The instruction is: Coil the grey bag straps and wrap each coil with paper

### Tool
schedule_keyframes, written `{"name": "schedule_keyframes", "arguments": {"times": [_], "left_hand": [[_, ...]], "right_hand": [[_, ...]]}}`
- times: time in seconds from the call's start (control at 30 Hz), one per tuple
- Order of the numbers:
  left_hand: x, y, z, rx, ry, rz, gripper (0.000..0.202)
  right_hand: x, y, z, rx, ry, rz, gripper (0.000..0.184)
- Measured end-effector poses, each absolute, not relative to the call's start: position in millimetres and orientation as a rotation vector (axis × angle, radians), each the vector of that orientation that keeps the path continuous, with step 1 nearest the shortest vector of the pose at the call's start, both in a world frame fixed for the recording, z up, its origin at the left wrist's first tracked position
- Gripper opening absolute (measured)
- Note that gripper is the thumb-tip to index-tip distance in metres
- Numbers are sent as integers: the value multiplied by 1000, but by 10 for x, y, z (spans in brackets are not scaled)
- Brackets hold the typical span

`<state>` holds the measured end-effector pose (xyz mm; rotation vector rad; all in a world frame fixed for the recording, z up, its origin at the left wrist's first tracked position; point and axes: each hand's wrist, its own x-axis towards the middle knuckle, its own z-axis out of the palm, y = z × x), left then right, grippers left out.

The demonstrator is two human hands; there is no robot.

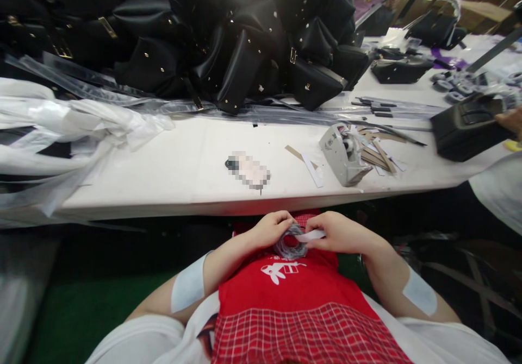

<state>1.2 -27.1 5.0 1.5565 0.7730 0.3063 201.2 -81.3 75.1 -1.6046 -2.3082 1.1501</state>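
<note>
Both my hands are in my lap, over a red apron [297, 293], below the front edge of the white table [183, 174]. My left hand [272, 228] is closed around a coiled bundle of grey cord [290, 247]. My right hand [338, 232] pinches a white paper strip [310, 236] that lies across the coil. The two hands nearly touch over the bundle.
A big pile of black handbags [228, 43] fills the table's far side. Clear plastic bags [69, 125] lie at the left. A tape dispenser [342, 155] and loose paper strips [379, 155] sit at the right, next to a black box [468, 127] and another person's hand [511, 120].
</note>
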Motion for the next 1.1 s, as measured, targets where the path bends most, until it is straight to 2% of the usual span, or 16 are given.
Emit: {"name": "schedule_keyframes", "arguments": {"times": [0.1, 0.3, 0.53, 0.77, 0.9, 1.1], "left_hand": [[0, -310, 118, 1631, 762, 331, 24], [-9, -427, 233, 1737, 815, 432, 19], [14, -469, 279, 1720, 821, 366, 27], [10, -554, 267, 1810, 723, 493, 16], [-8, -578, 273, 1809, 669, 545, 11], [-25, -590, 204, 1749, 811, 579, 5]], "right_hand": [[2087, -791, 743, -1544, -2105, 1259, 23], [2048, -783, 420, -1532, -1702, 1295, 22], [2011, -875, 293, -1520, -1570, 1117, 15], [2045, -914, -17, -1606, -1082, 1745, 56], [1928, -952, -40, -1492, -934, 1765, 42], [1793, -905, 35, -1552, -1091, 1341, 27]]}}
